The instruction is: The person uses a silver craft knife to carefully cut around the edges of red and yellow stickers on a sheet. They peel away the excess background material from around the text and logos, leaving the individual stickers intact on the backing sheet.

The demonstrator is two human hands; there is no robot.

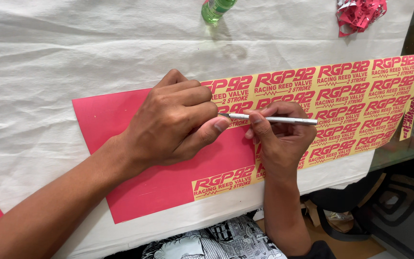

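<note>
- A white cloth [73, 52] covered the table, creased in long folds.
- A long red vinyl sheet [159, 187] lay across the cloth, near the front edge. Its right part carried rows of red lettering on yellow backing, while the left part was plain red.
- The left hand [176, 122] rested on the sheet at the border between the plain red and the lettered area. Its fingers were curled and pressed together, and the thumb tip lay flat on the sheet, just beside the tip of the knife.
- The right hand [283, 141] lay on the lettered part, fingers bent and pinching a thin silver craft knife [274, 119]. The knife lay nearly level, its point turned toward the left thumb and touching the sheet.
- A crumpled wad of red vinyl scraps [360, 13] sat at the far right of the cloth.
- A green bottle [215, 9] stood at the far edge, well apart from both hands.
</note>
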